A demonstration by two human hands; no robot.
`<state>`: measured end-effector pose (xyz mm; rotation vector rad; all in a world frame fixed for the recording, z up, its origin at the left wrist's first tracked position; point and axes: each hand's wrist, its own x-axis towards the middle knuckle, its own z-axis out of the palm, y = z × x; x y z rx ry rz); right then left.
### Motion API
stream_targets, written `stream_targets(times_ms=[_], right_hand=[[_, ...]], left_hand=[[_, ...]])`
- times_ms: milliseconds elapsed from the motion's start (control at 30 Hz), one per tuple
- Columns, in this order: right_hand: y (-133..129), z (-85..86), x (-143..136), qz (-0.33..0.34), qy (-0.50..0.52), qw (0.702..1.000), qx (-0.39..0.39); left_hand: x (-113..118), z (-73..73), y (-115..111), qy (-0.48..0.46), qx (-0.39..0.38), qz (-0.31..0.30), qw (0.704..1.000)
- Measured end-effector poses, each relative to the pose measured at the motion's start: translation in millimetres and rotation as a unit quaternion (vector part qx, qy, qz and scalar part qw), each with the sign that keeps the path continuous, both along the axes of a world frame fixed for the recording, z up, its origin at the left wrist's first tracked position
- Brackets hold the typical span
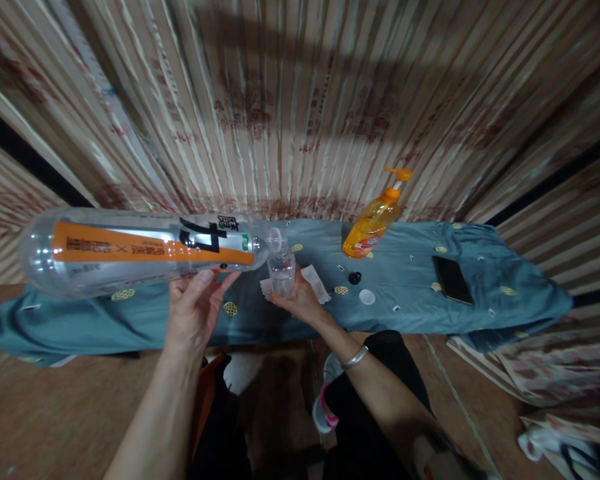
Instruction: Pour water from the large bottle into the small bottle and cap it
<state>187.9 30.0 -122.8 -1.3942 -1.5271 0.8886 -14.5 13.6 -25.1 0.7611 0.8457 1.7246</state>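
My left hand (196,303) grips a large clear plastic bottle (130,250) with an orange label, held almost flat with its mouth pointing right. The mouth rests over a small clear bottle (282,270), which my right hand (300,301) holds upright on the teal cloth (410,303). A white paper napkin (314,280) lies under and behind the small bottle. A metal bangle circles my right wrist.
An orange pump bottle (373,223) stands to the right on the cloth. Near it lie a small black cap (355,277), a white cap (367,297) and a black phone (452,279). A striped curtain hangs behind. My legs and shoes are below.
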Motion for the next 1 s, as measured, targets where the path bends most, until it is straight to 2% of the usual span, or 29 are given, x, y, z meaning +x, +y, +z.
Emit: stream_targets(times_ms=[433,600,1000], right_hand=[[0.1,1.3,-0.7,-0.005,0.008,1.0,-0.001],[0.1,1.7,-0.3,0.002,0.014,1.0,0.003],[0.3,-6.7,-0.9,0.001,0.012,1.0,0.018]], left_hand=[[-0.3,1.1,-0.6,0.0,0.005,-0.003,1.0],[0.0,2.6,-1.4,-0.005,-0.014,-0.007,1.0],[-2.6,3.3,-1.7,0.014,-0.014,-0.011,1.0]])
